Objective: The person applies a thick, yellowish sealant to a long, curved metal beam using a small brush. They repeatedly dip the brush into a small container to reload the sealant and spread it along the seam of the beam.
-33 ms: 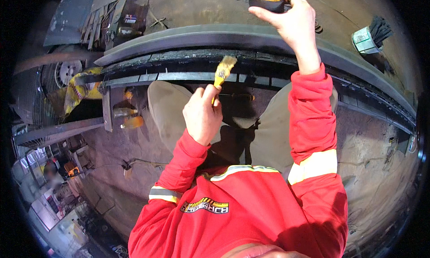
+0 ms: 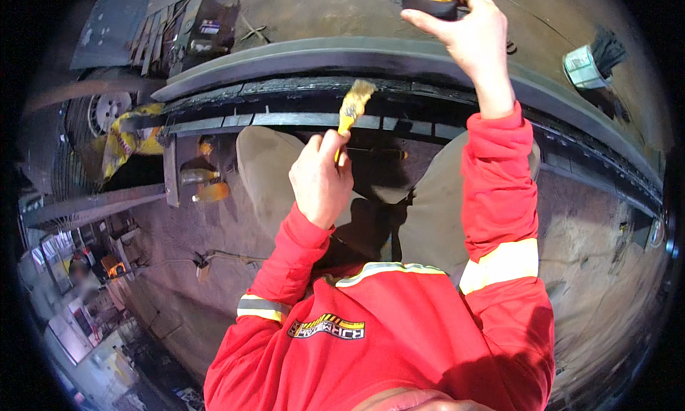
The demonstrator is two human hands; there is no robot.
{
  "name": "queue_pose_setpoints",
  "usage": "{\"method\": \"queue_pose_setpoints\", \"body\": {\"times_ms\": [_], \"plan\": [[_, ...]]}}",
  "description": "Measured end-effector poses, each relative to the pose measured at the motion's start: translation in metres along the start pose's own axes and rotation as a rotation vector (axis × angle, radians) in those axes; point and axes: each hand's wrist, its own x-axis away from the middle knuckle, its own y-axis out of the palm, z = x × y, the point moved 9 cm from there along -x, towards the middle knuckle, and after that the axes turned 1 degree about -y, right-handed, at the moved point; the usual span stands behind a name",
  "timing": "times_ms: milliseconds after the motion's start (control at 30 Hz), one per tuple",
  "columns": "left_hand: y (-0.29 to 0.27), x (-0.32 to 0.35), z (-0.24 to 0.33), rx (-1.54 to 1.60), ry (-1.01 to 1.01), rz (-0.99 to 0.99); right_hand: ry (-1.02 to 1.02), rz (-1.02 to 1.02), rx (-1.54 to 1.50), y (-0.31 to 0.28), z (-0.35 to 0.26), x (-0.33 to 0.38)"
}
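A small paintbrush [image 2: 352, 110] with a yellow, dark-smeared handle is in my left hand [image 2: 322, 177], fingers closed round the lower handle. Its pale bristles point away from me, over the long dark metal beam [image 2: 285, 88]; whether they touch it I cannot tell. Farther off and to the right, my right hand [image 2: 479, 43] grips a cup [image 2: 429, 8], dark outside and yellow within. The top edge of the head view cuts across the cup, and its contents are hidden. Beyond the beam's slatted part runs a wide grey rail [image 2: 300, 52].
At the right stands a pale bucket [image 2: 586, 66] holding dark rods. To the left are a yellow bag [image 2: 135, 141], a wheel [image 2: 110, 113] and two bottles [image 2: 210, 192] on the floor. Metal strips [image 2: 161, 33] lie at the far left. A cable [image 2: 235, 257] crosses the floor.
The paintbrush in my left hand has shifted slightly away from me. My right hand and the cup have moved a little to the right.
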Motion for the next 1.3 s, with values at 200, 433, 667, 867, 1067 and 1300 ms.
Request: {"method": "queue_pose_setpoints", "body": {"times_ms": [200,433,667,867,1067,1300], "plan": [[0.007,-0.002,-0.022,0.069,0.000,-0.127,-0.016,-0.052,0.037,0.001,-0.002,0.001],[-0.022,-0.023,-0.182,0.573,-0.390,0.141,0.023,-0.079,0.083,0.008,-0.004,0.001],[-0.079,-0.016,-0.168,-0.178,-0.192,0.300,0.030,-0.116,0.152,0.017,-0.010,0.004],[-0.085,-0.005,-0.167,0.050,-0.339,0.250,0.040,-0.123,0.140,0.023,-0.005,0.007],[-0.093,-0.035,-0.198,-0.376,-0.300,0.231,0.065,-0.159,0.122,0.027,-0.009,0.007],[-0.104,-0.021,-0.221,0.075,-0.326,0.320,0.057,-0.135,0.140,0.026,-0.004,0.010]]}}
